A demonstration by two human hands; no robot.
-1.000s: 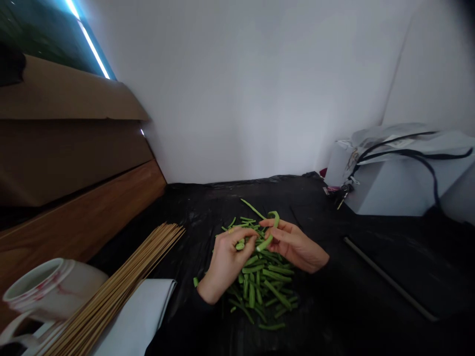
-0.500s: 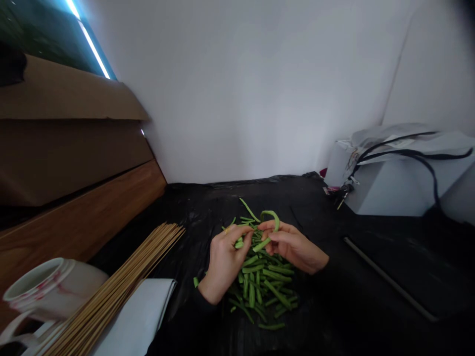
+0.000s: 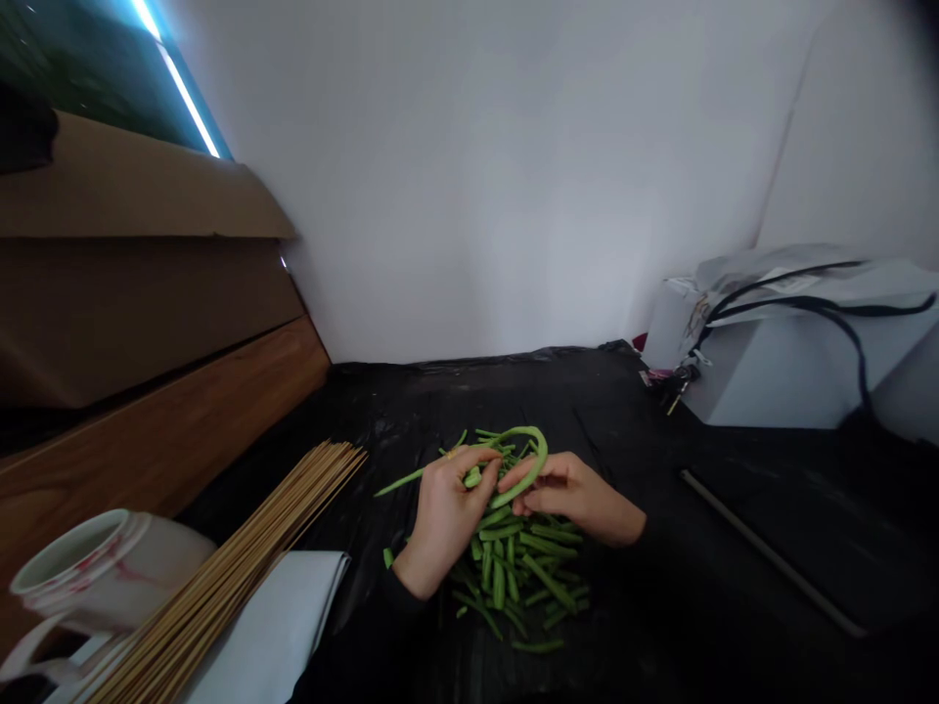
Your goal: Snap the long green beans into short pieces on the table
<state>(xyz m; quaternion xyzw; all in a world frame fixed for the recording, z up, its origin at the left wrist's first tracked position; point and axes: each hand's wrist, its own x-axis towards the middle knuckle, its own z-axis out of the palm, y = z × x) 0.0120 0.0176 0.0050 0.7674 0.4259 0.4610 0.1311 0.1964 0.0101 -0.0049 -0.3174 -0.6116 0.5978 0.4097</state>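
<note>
A long green bean [image 3: 542,452] bends in a loop above the pile, its thin tail passing behind my left hand and sticking out to the left. My right hand [image 3: 576,497] is closed on the bean near its thicker end. Short bean pieces [image 3: 471,478] show inside my left hand [image 3: 449,508], whose thumb and forefinger are pinched close to the long bean's end. Beneath both hands lies a heap of cut green bean pieces [image 3: 547,562] on the black plastic sheet [image 3: 411,401].
On the left are a bundle of thin wooden sticks [image 3: 249,548], a white mug [image 3: 117,567], folded white paper [image 3: 271,626] and a cardboard box [image 3: 139,303]. To the right stand a pale box with black straps [image 3: 778,372] and a dark flat object [image 3: 807,548].
The long bean has swung round: its thin tail, which pointed up and away, now reaches left behind my left hand. My right hand has shifted slightly down; my left hand stays almost still.
</note>
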